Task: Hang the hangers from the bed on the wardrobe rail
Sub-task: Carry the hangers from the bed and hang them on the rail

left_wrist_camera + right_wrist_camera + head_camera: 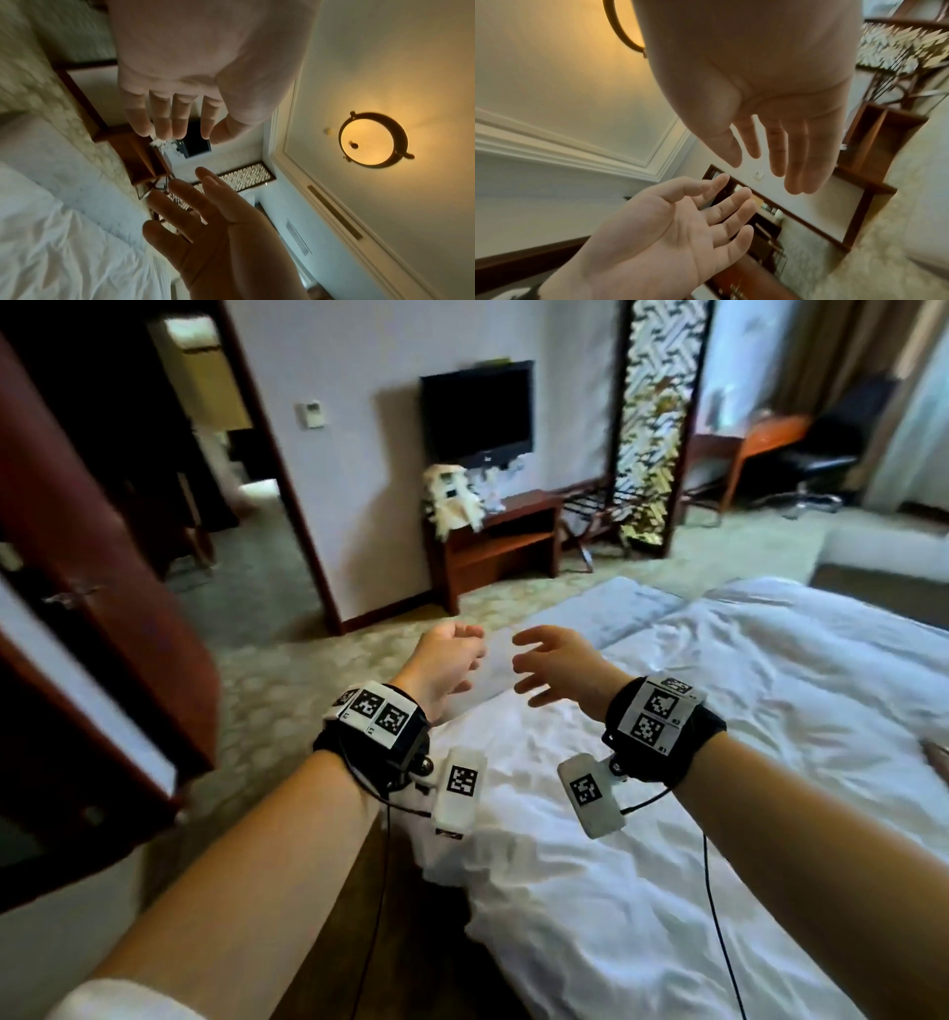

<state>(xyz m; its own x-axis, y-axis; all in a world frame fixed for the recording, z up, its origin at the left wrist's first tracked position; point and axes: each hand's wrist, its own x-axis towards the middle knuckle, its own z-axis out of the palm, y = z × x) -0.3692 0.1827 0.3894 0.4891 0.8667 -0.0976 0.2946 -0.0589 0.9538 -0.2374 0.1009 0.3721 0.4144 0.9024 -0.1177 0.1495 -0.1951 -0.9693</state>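
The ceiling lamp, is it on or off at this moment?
On. The ceiling lamp glows warm yellow in the left wrist view and lights the ceiling around it.

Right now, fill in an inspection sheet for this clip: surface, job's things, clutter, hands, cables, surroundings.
Surface: bed, white rumpled sheets.
Job's things: no hangers seen; wardrobe door open at left, rail out of view.
Clutter: white pile on TV stand.
Hands: left hand and right hand empty, fingers relaxed, apart, held above the bed's edge.
Cables: black wires hang from wrist units.
Surroundings: TV, screen, chair, carpet.
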